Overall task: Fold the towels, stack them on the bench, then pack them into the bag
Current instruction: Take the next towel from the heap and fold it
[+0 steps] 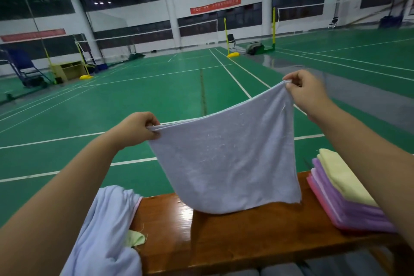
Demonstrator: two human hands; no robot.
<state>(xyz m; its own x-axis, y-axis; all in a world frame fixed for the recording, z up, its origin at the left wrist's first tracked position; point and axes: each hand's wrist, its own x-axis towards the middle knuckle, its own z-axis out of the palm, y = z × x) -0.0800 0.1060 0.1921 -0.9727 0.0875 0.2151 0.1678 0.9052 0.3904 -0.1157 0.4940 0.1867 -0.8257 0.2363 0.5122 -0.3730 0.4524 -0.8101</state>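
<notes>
- Both hands pinch the pale lavender-grey terry towel (226, 159) by its top corners, my left hand (136, 129) lower, my right hand (307, 92) higher; it hangs, apparently doubled, over the glossy brown wooden worktop (257, 231).
- Folded stack of yellow, purple and pink towels (342, 192) sits to my right.
- Unfolded light blue towels (105, 231) wait on my left.
- Folding seems roughly midway; no bag is visible, so packing remains.
</notes>
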